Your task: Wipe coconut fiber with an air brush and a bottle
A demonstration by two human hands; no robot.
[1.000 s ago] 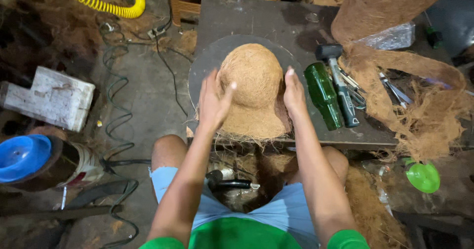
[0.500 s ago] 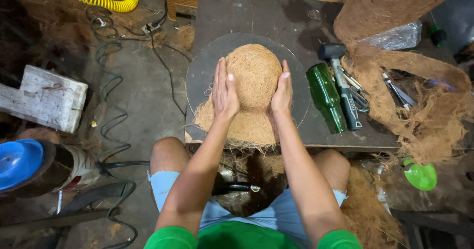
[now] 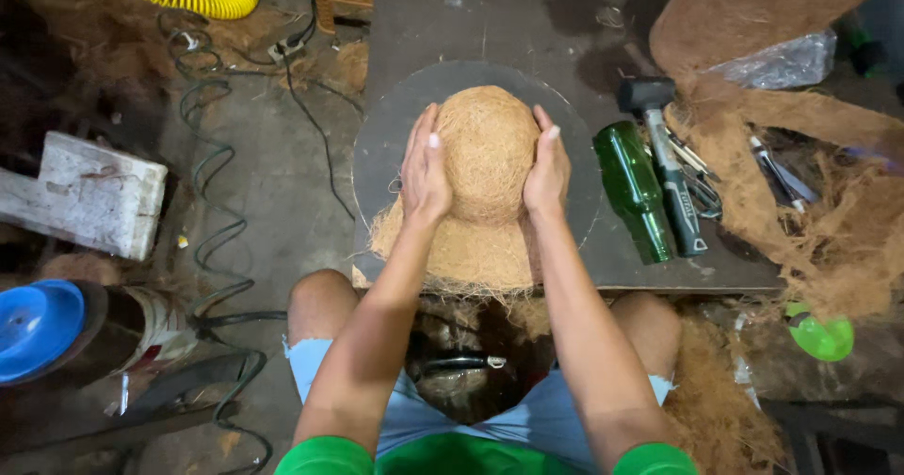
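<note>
Surface: dark work board point(image 3: 508, 23) on a cluttered workshop floor, with a round grey disc point(image 3: 386, 145) lying on it.
Dome: coconut-fibre dome point(image 3: 487, 160) sits at the disc's centre, its frayed brim spilling toward 6 o'clock.
Left hand point(image 3: 426, 172): fingers together, palm flat against the dome's 9 o'clock side.
Right hand point(image 3: 547, 169): cupped against its 3 o'clock side.
Beside: green bottle point(image 3: 634, 191) and black mallet point(image 3: 667, 160) at 3 o'clock.

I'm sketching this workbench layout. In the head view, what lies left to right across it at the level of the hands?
Left hand → coir fibre dome → right hand → green glass bottle → black rubber mallet.
</note>
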